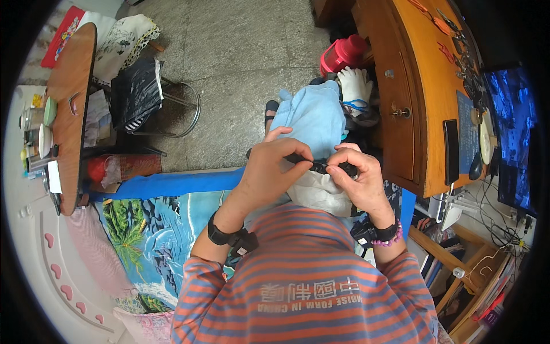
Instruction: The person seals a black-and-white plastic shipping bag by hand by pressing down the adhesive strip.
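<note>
My left hand [275, 167] pinches a thin, dark, thread-like item [319, 163] between thumb and index finger. Close by, the thumb and index fingertip of my right hand [359, 172] pinch the other end of it. What exactly the item is cannot be told at this size. Below both hands, a cream-white cloth [320, 193] is bunched on my lap, with some dark material partly hidden under the fingers. Beyond it, light blue denim fabric [309, 116] drapes over my leg.
On the right stands a wooden desk [397, 150] bearing a phone [450, 150], scissors and a lit monitor [511, 129]. White gloves [355, 88] and a pink-red thermos jug [343, 53] are beside it. At left are a folding table [71, 137] and a stool [189, 112] with a black bag.
</note>
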Demonstrator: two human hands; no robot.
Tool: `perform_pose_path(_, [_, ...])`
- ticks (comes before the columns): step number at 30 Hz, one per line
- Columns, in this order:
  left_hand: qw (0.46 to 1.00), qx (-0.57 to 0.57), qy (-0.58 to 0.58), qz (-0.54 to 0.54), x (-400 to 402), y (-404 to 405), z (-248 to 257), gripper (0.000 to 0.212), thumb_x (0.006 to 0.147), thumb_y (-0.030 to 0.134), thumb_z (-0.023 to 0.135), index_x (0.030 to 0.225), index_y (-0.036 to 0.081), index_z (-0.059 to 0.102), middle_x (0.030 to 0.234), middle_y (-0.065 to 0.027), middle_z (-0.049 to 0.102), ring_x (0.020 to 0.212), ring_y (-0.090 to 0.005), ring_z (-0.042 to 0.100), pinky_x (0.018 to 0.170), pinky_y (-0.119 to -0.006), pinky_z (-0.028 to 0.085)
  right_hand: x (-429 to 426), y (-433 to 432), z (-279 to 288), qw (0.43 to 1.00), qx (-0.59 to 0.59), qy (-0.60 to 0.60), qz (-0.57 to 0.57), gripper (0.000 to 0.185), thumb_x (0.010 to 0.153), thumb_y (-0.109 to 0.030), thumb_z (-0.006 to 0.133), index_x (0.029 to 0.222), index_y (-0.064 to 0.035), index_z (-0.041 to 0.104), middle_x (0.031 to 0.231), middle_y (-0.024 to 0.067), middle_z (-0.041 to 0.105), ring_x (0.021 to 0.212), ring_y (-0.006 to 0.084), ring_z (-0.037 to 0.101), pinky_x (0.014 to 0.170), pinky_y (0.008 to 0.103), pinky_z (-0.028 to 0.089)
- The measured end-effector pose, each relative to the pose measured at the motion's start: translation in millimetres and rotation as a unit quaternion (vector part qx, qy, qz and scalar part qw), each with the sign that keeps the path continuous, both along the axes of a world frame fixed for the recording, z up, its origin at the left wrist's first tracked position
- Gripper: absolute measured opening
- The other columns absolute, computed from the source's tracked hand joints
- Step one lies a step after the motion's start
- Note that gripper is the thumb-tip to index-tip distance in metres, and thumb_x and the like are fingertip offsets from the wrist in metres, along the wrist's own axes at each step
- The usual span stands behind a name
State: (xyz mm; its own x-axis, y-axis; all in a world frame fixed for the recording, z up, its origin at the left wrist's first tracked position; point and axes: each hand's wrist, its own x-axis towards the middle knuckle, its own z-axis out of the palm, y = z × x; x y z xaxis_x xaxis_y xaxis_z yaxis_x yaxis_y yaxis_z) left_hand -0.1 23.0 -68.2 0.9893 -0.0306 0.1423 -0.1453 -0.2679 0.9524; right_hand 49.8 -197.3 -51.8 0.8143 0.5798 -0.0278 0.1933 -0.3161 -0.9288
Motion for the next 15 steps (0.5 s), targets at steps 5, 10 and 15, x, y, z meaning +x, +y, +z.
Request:
perform_pose_path(5, [0.999,-0.035,0.013,-0.039,-1,-8,-7,0.007,0.081,0.001,0.073,0.083,0.006,0.069,0.074,0.0009,0.068,0.068,-0.0120,0.064,0.111,-0.047,0.039,-3,11,6,1.000,-0.007,-0.018,0.004,0.007,0.082,-0.003,0.074,0.086,-0.0033,0.069,0.080,0.0058,0.068,0.083,0.0225,0.061,0.089,0.0367,0.048])
perform_pose_path(10, [0.999,-0.032,0.007,-0.035,-1,-10,-9,0.007,0.081,0.000,0.072,0.084,0.006,0.069,0.074,0.0004,0.068,0.068,-0.0129,0.063,0.111,-0.047,0.040,-3,10,10,1.000,-0.025,-0.017,0.004,0.007,0.083,-0.004,0.073,0.088,-0.0025,0.069,0.082,0.0060,0.069,0.082,0.0212,0.062,0.081,0.0337,0.050])
perform_pose_path(15, [0.998,-0.054,-0.005,-0.039,0,-12,-13,0.007,0.080,-0.001,0.073,0.083,0.005,0.069,0.074,-0.0011,0.068,0.069,-0.0151,0.064,0.108,-0.046,0.044,-1,9,10,0.998,-0.056,0.014,0.036,0.008,0.085,-0.004,0.073,0.092,-0.0018,0.070,0.082,0.0065,0.069,0.082,0.0205,0.063,0.078,0.0329,0.051])
